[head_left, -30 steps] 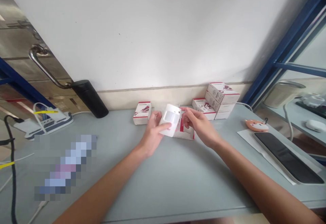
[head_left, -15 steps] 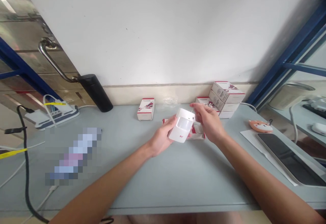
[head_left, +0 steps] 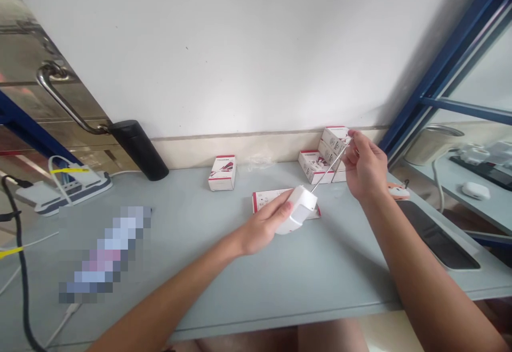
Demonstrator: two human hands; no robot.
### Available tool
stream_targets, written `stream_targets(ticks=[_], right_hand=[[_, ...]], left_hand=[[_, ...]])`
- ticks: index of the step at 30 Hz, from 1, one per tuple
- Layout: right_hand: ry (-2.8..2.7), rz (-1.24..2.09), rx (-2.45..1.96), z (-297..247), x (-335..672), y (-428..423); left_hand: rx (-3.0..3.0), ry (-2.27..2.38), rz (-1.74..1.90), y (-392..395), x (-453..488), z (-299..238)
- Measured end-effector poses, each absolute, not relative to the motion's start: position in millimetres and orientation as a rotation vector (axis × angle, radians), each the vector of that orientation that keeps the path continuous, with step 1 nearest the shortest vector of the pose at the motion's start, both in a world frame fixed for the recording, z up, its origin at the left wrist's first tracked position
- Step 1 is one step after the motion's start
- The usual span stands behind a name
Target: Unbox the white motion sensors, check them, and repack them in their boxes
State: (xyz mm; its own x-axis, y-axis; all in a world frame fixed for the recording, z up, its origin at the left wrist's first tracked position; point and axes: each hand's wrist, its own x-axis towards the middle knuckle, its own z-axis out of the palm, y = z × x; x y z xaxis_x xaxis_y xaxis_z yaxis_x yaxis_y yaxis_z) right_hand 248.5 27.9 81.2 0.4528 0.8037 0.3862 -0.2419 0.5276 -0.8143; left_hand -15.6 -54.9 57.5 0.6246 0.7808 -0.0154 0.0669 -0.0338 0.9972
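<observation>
My left hand (head_left: 261, 228) is closed around a white motion sensor (head_left: 303, 207), which is tilted with its top end toward the right. A thin metal telescopic antenna (head_left: 330, 167) runs from that end up and to the right. Its tip is pinched between the fingers of my right hand (head_left: 365, 166). Behind and below the sensor, a red-and-white box (head_left: 264, 198) lies on the grey table (head_left: 224, 282), partly hidden by my left hand and the sensor.
A small box (head_left: 222, 173) stands near the wall, and several stacked boxes (head_left: 314, 164) are partly behind my right hand. A black cylinder (head_left: 140, 149), a power strip (head_left: 76, 192) and a blurred-out phone-like object (head_left: 108, 256) are leftward. A dark-screened phone (head_left: 436, 234) lies rightward.
My right hand has moved up and right, drawing the antenna out long. The sensor has been turned in my left hand so its top points rightward. The view has shifted somewhat to the right.
</observation>
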Motion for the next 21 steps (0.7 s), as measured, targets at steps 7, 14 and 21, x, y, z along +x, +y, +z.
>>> stream_targets(ticks=[7, 14, 21], right_hand=[[-0.763, 0.698, -0.688, 88, 265, 27], [-0.548, 0.68, -0.682, 93, 290, 26], [-0.625, 0.597, -0.651, 91, 302, 27]], left_hand=[[1.963, 0.881, 0.696, -47, -27, 59], [2.03, 0.887, 0.858, -45, -30, 55], [2.242, 0.922, 0.899, -42, -35, 55]])
